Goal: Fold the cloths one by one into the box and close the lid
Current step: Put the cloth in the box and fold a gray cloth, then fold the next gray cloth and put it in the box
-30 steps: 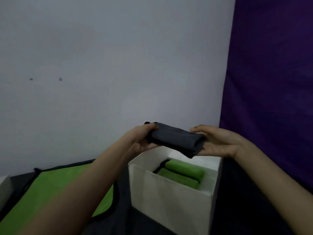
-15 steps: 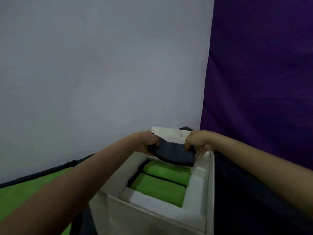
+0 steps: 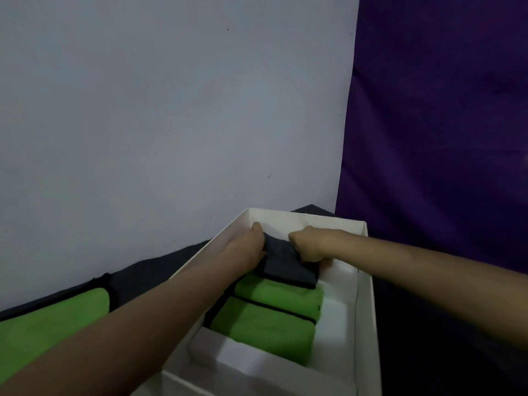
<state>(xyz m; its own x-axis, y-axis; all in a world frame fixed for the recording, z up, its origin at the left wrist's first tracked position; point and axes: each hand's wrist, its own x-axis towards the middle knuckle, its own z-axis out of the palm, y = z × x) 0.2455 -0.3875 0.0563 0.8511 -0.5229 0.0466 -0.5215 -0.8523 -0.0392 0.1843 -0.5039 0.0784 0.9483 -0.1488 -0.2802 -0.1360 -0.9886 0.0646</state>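
Reached into the white box point(image 3: 364, 295) with both hands. Left hand point(image 3: 251, 244) at the left end of a folded grey cloth point(image 3: 288, 264), fingers clamped on it, thumb up near the box's left wall. Right hand point(image 3: 310, 247) at the cloth's right end, fingers curled shut over the top edge, knuckles facing the camera. Grey cloth held low inside the box, toward the far end, its near edge touching or just above the next green roll point(image 3: 278, 294); could not tell whether it rested on the floor of the box. Lay roughly crosswise, parallel to the green rolls.

Two folded green cloths packed side by side nearer the camera: the far roll just beside the grey cloth, the near roll point(image 3: 263, 328) pressed against it, a dark trim line between them. Sat toward the left side of the box, with bare white floor to their right. A white inner flap point(image 3: 205, 347) at the near end, just in front of the near roll.

Outside the box, to the left, another green cloth point(image 3: 54, 315) with black edging, spread flat on a dark surface point(image 3: 137, 278), partly hidden by the left forearm. Pale wall point(image 3: 171, 110) behind, purple curtain point(image 3: 443, 124) on the right. No lid seen on the box.
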